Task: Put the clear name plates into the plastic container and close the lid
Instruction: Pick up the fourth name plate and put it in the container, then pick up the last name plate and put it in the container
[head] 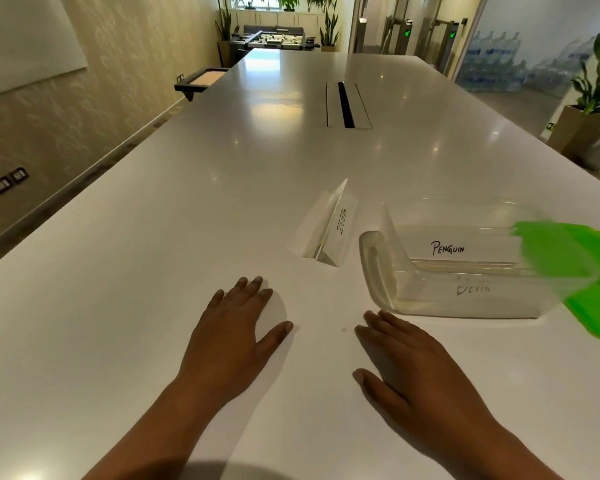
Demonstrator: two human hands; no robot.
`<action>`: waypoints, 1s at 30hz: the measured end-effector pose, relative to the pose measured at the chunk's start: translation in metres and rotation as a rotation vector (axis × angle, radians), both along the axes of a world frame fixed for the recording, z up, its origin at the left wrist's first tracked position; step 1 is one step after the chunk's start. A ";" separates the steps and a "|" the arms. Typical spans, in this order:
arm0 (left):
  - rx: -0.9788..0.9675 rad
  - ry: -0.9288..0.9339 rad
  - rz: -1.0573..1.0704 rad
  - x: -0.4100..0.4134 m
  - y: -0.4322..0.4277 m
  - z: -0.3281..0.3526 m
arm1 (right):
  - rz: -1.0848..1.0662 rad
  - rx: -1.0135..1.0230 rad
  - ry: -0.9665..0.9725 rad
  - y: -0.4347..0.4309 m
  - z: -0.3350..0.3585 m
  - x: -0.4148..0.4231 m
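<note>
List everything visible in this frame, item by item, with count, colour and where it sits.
table: one, white, fills the view.
plastic container: one, clear, open, at right.
name plates in the container: two, clear; "Penguin" upright, another below it, label unclear.
"Zebra" name plate: one, clear, on the table left of the container.
lid: one, green, against the container's right side.
cable slot: one, black, table centre.
potted plant: one, green, far right.
left hand: flat on the table, empty.
right hand: flat on the table, empty.

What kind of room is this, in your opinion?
Most likely an office meeting room. The long white table has a cable slot in its middle, clear name plates such as the Zebra one stand on it, and access gates with green lights show in the hallway behind.
</note>
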State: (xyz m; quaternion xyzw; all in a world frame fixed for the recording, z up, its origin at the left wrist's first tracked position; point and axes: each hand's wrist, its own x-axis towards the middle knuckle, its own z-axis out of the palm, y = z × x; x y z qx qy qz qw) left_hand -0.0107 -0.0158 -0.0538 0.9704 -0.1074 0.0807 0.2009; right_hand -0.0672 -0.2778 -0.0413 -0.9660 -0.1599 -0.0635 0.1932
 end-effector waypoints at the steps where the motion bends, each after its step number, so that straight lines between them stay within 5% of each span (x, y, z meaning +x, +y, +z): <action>1: 0.006 -0.011 0.000 0.000 -0.001 0.000 | -0.003 0.004 0.001 0.000 0.000 0.000; 6: 0.116 -0.127 -0.105 0.006 -0.019 0.012 | -0.005 0.011 -0.004 0.000 0.000 0.001; 19: -0.336 -0.037 0.029 0.099 -0.082 0.038 | 0.009 0.056 -0.022 0.001 0.003 0.007; 30: -0.214 -0.025 0.099 0.111 -0.098 0.037 | -0.002 -0.020 -0.080 0.000 0.001 0.011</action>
